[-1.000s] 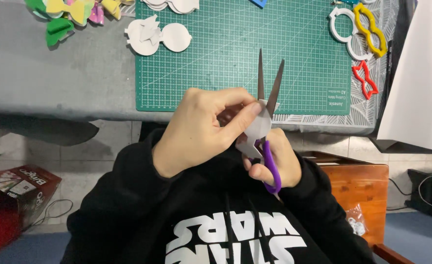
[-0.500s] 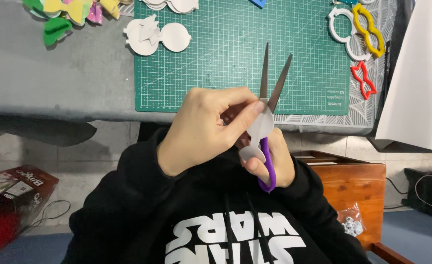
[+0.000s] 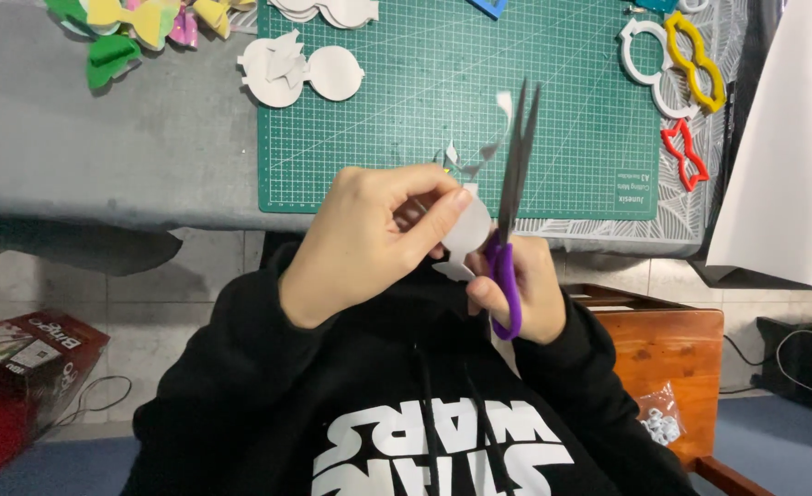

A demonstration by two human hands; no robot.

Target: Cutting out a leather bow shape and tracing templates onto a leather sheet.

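- While held above the lap, just short of the table (image 3: 103, 165) edge: white paper piece (image 3: 465, 230), pinched by the left hand (image 3: 369, 243).
- Left hand: thumb and fingers closed on the paper piece, rounded part sticking out to the right, a small tab hanging below.
- Right hand (image 3: 520, 289): fingers through the purple handles of the scissors (image 3: 514, 216), closed round them.
- Scissor blades: nearly shut, tips only slightly apart, pointing away over the green cutting mat (image 3: 461, 101); right edge of the paper piece touching or just beside the blades, exact contact not discernible.
- Small paper scraps (image 3: 493, 142) near the blade tips; lying on the mat or in the air, not discernible.
- On the mat and table beyond: white round cutouts (image 3: 305, 72), coloured foam bows (image 3: 140, 23), white, yellow and red outline templates (image 3: 686, 69).
- Risk, judged: left thumb close to the blades; nick possible if the thumb slides right during a cut.
- Risk, judged: thin paper gripped on one side only; bending or slipping between the blades likely to give a ragged edge.
- Risk, judged: work held off the table; trimmed scraps likely to drop onto the black sweatshirt (image 3: 378, 395) or the floor.
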